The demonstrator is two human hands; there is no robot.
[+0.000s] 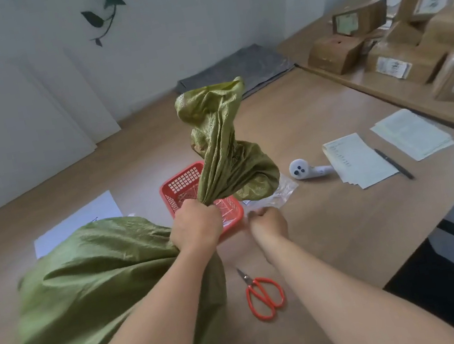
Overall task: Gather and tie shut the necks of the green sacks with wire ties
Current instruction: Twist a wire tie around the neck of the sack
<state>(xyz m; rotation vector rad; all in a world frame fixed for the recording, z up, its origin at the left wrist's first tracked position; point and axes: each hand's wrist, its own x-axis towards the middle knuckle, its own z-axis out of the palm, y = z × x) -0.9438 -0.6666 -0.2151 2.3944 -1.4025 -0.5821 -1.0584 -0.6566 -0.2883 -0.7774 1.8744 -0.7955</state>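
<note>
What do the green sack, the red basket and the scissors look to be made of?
Green sack: probably thin woven or crinkly synthetic fabric; it creases sharply, with a faint sheen.
Red basket: moulded plastic, judging by its uniform colour and gridded walls.
Scissors: grey metal blades, with red loops that look plastic or coated.
The left hand grips the gathered neck.

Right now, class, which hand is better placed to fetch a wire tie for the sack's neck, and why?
The right hand. It is free, closed loosely beside the red basket, where thin ties seem to lie. The left hand is clamped round the sack neck and must hold it.
</note>
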